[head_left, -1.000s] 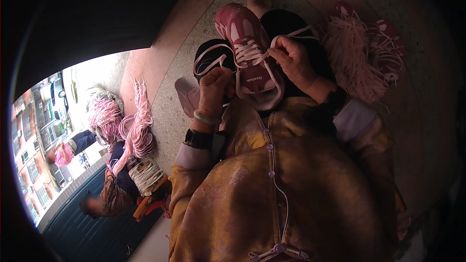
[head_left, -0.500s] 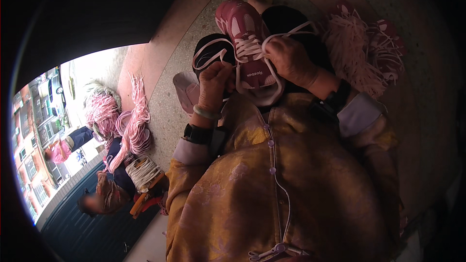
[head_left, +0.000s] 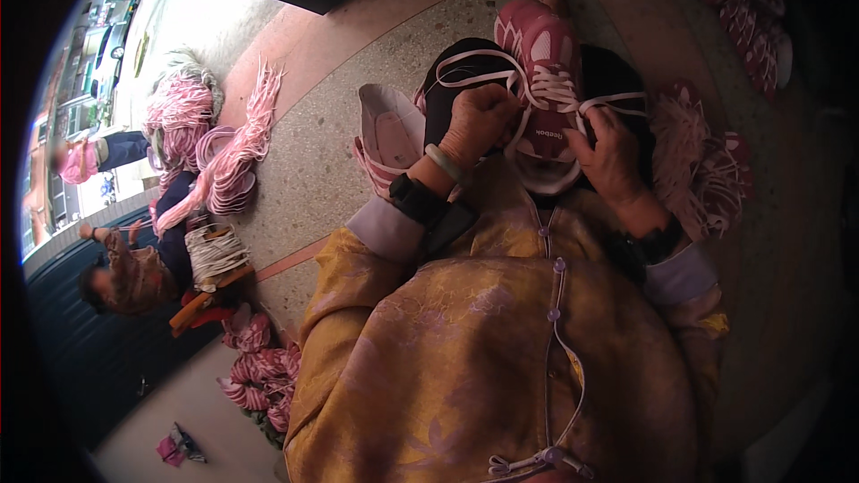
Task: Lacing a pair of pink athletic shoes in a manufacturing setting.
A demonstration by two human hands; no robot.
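Note:
A pink sneaker (head_left: pixel 548 45) rests between my knees, its toe pointing away from me and its opening toward my belly. White shoelace (head_left: pixel 553 89) crosses its eyelets, and a long loop of it lies over my left knee. My left hand (head_left: pixel 483 118) is closed on the lace at the sneaker's left side, fingertips partly hidden. On the other side my right hand (head_left: pixel 613 154) pinches the lace between thumb and forefinger near the top eyelets; a loose lace end trails right over my dark trouser leg. A second, pale-lined shoe (head_left: pixel 391 125) stands left of my left knee.
To my right lie a bundle of pale pink laces (head_left: pixel 676 156) and laced shoes (head_left: pixel 732 174); several more shoes (head_left: pixel 747 18) sit far right. At left, a seated person (head_left: pixel 134 273) is beside pink lace heaps (head_left: pixel 183 116) and a wound white cord bundle (head_left: pixel 215 255).
The view has swung left, so the sneaker and my hands appear farther right. My left hand has come up closer to the laces; my right hand has dropped slightly along the sneaker's side.

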